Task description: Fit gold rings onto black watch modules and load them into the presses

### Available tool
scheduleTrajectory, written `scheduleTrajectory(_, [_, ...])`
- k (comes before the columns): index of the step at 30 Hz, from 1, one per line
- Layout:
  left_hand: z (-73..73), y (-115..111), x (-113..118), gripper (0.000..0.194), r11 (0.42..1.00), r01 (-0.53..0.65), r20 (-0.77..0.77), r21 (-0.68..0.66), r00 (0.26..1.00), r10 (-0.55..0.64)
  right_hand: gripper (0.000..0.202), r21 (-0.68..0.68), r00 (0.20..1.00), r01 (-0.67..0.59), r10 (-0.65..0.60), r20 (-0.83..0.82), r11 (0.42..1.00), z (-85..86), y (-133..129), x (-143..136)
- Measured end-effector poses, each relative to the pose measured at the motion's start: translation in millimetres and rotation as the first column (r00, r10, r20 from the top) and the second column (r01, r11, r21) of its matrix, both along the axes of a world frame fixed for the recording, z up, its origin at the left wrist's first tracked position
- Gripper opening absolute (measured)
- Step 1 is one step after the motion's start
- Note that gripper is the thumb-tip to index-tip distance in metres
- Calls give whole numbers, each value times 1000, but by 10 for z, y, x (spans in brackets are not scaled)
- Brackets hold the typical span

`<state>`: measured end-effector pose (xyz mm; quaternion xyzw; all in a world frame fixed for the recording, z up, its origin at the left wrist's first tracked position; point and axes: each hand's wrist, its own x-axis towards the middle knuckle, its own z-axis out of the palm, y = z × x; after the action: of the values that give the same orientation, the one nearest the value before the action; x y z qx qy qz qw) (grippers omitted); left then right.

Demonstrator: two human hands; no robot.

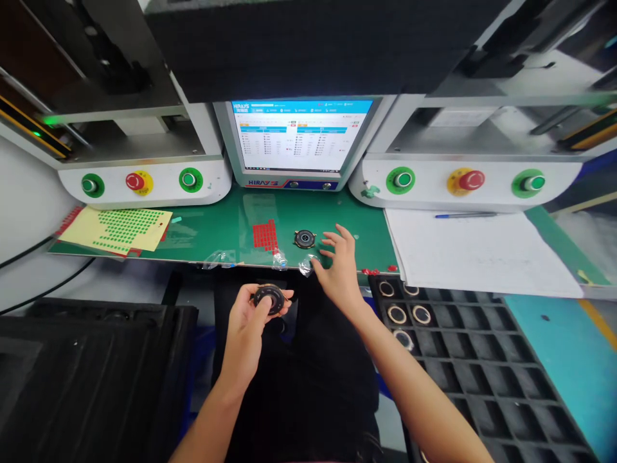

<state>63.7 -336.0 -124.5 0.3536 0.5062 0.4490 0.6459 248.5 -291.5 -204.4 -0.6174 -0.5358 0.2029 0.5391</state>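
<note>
My left hand (248,321) grips a round black part (268,299), its thumb pressed on the face, in front of the green table's edge. Over that edge my right hand (339,265) is spread, with nothing seen between its fingers. A second round black part (305,239) with a dark centre lies on the green table (207,226), just left of my right fingertips. Under the right thumb sits a small piece of clear film (307,264). Red stickers (265,236) lie on the table left of the second part.
A monitor (299,138) stands at the back between two machines with green and red buttons. Yellow sheet (123,228) lies left; white papers (472,251) and a blue pen (465,215) lie right. A black compartment tray (477,354) holds several rings. Black trays (91,379) are stacked at lower left.
</note>
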Motion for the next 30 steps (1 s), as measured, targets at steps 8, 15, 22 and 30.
scheduleTrajectory(8, [-53, 13, -53, 30, 993, 113, -147, 33, 983, -107, 50, -44, 999, 41, -42, -26, 998, 33, 151, -89])
scheduleTrajectory(15, [12, -36, 23, 37, 992, 118, 11, -33, 993, -117, 47, 41, 966, 37, -25, -258, 998, 609, -365, -44])
scheduleTrajectory(22, [48, -94, 126, 35, 985, 173, 62, -10, 983, -172, 43, -10, 813, -135, 105, -573, 991, 1014, -835, -82])
scheduleTrajectory(30, [75, -191, 164, 50, 981, 194, 173, -20, 967, -187, 41, -44, 767, -167, 102, -634, 985, 935, -875, -286])
